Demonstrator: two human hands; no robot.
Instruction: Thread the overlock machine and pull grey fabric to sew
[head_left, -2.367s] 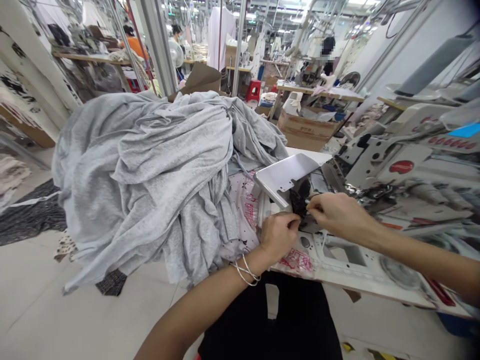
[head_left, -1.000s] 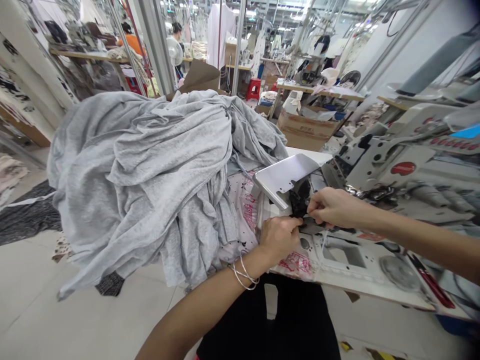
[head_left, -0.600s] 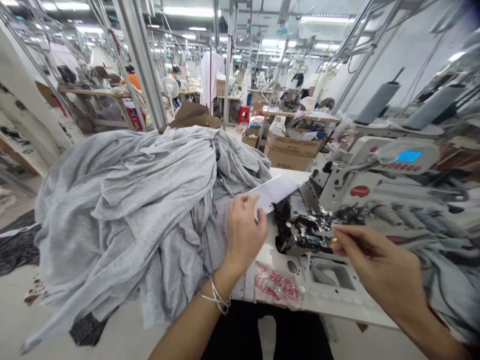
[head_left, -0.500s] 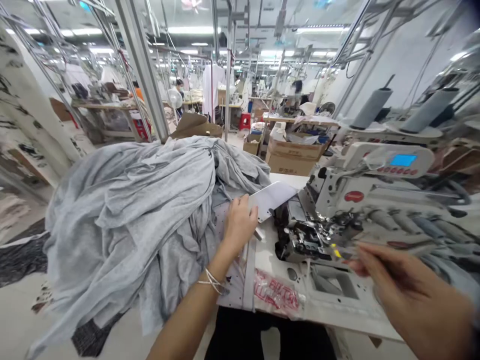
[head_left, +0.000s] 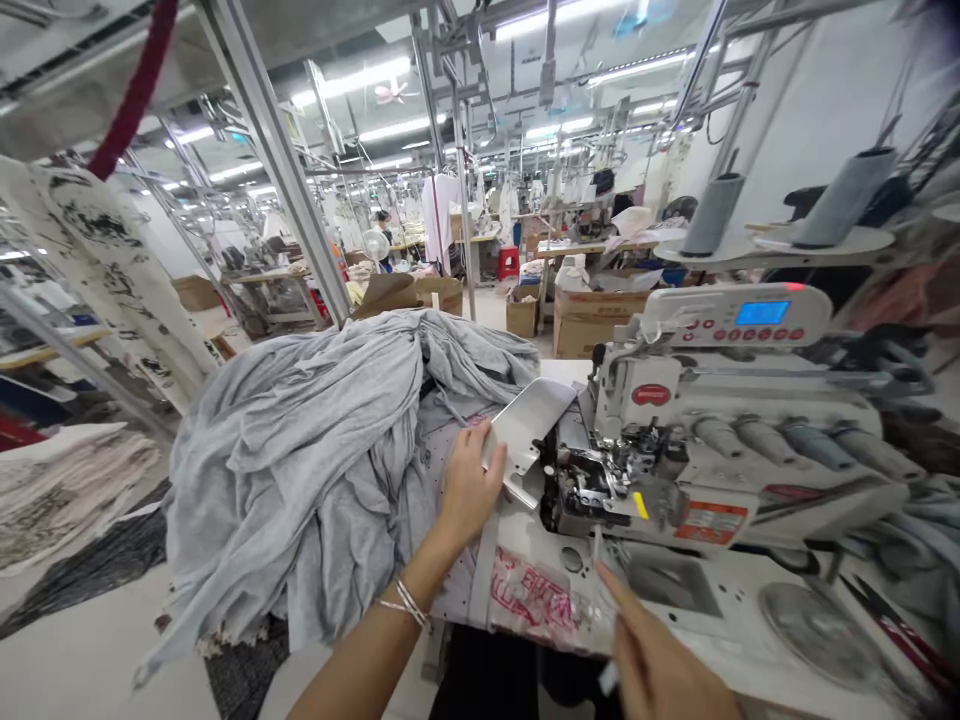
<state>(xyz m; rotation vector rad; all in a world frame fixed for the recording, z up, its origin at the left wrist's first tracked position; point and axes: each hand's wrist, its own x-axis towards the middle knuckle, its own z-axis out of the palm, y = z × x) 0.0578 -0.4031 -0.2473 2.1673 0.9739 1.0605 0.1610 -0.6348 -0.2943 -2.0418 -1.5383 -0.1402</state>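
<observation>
My left hand (head_left: 471,483), with white bands at the wrist, grips the edge of a pale metal plate (head_left: 534,415) that sticks out at the left of the sewing machine (head_left: 750,400). The machine's looper parts (head_left: 592,480) are exposed. My right hand (head_left: 649,640) is blurred low in front of the machine, its index finger pointing up towards them. A thin whitish thing shows by that fingertip, and a small pale object lies below the hand; whether the hand holds either is unclear. Grey fabric (head_left: 322,440) is heaped left of my left hand.
Scissors (head_left: 896,625) lie at the right on the machine table (head_left: 780,680). Clear plastic with red print (head_left: 536,600) covers the front edge. Thread cones (head_left: 712,215) stand behind the machine. Cardboard boxes (head_left: 592,320) and a red stool (head_left: 508,263) are farther back.
My right hand has moved left and down, from beside the needle area to the table front. The view has shifted, with more of the machine showing. My left hand still grips the plate.
</observation>
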